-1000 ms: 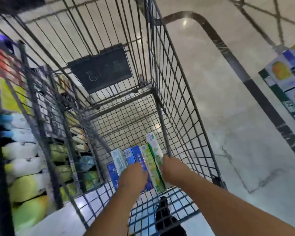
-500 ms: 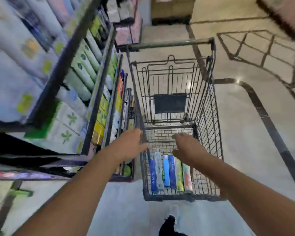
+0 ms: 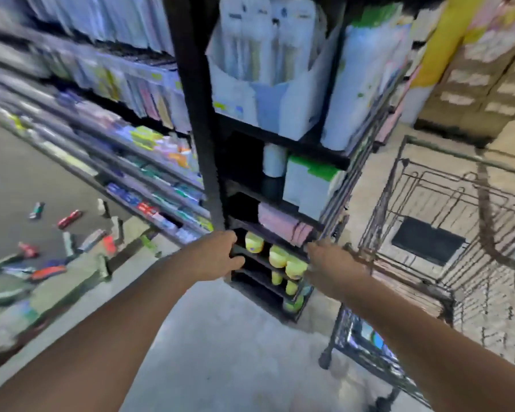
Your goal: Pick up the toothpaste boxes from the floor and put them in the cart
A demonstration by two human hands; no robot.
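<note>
A scatter of small, blurred toothpaste boxes (image 3: 51, 251), red, green, blue and grey, lay on the grey floor (image 3: 220, 352) at the left of the view, well apart from both hands. They rested near the foot of the long store shelving (image 3: 137, 162), some flat and some at an angle; the blur hid any printing on them. The dark wire shopping cart (image 3: 428, 263) stood at the right, just beside the end of a black upright shelf unit (image 3: 199, 114). Something blue showed through the cart's near wire wall, but what it was could not be made out.

The left hand (image 3: 217, 257) reached forward with fingers loosely spread and nothing in it, in front of the lower black shelves holding yellow-capped bottles (image 3: 277, 257). The right hand (image 3: 333, 263) was likewise empty, its fingers extended and apart, close to the cart's near corner; whether it touched the wire could not be told. Both bare forearms stretched out from the bottom of the view.
</note>
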